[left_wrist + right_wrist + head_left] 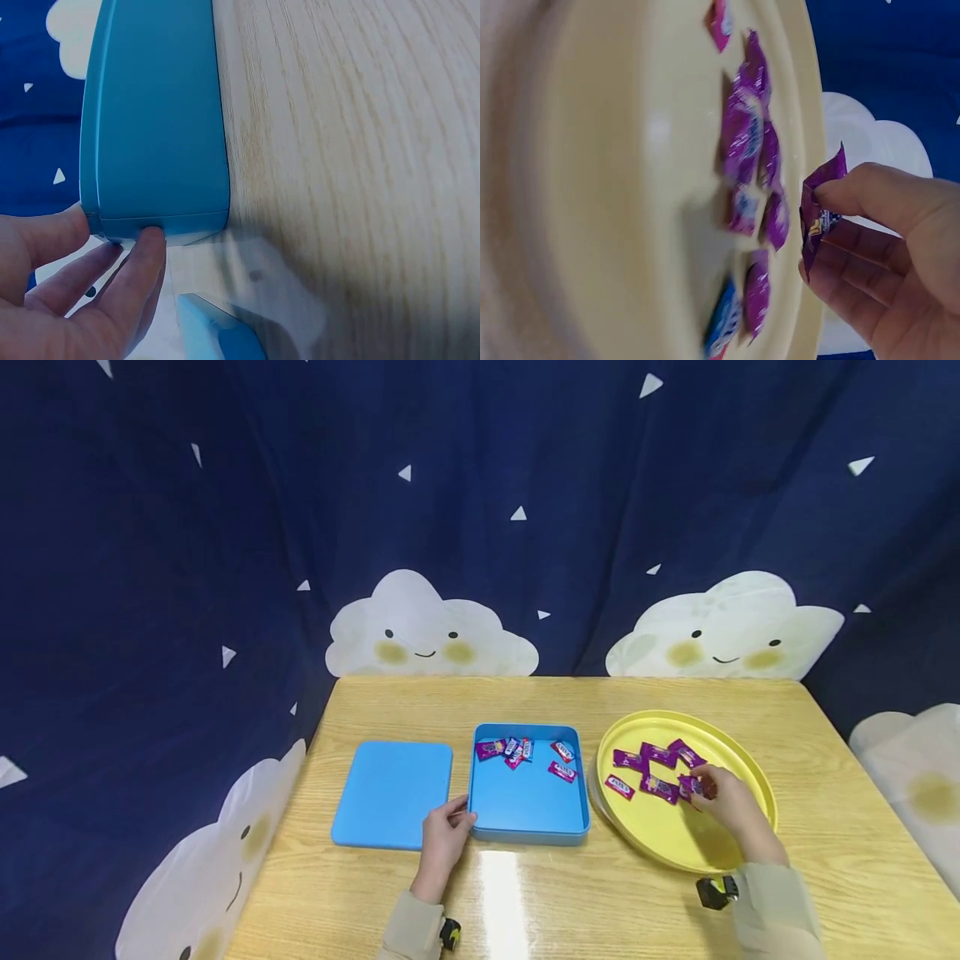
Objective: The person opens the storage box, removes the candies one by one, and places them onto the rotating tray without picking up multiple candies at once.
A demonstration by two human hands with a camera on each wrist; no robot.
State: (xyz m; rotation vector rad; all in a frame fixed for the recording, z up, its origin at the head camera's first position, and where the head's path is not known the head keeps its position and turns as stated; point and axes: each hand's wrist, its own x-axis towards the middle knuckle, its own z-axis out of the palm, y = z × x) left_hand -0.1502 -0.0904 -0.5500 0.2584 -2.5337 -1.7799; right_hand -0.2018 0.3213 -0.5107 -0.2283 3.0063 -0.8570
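Observation:
My right hand (727, 800) pinches a purple-wrapped candy (821, 214) between thumb and fingers, just above the round yellow tray (697, 852). Under and around it lie several purple-wrapped candies (660, 788) and a red one (619, 787); a blue-wrapped candy (724, 319) also shows in the right wrist view. With thumb at the rim and fingertips against the outer side, my left hand (444, 839) holds the front left part of an open blue box (525, 806). Inside that box are several candies, among them a purple one (491, 749) and a pink one (562, 772).
Left of the box lies a flat blue lid (393, 793). Everything stands on a wooden table (570, 893). A dark blue curtain (465, 427) with white clouds hangs behind and along the sides.

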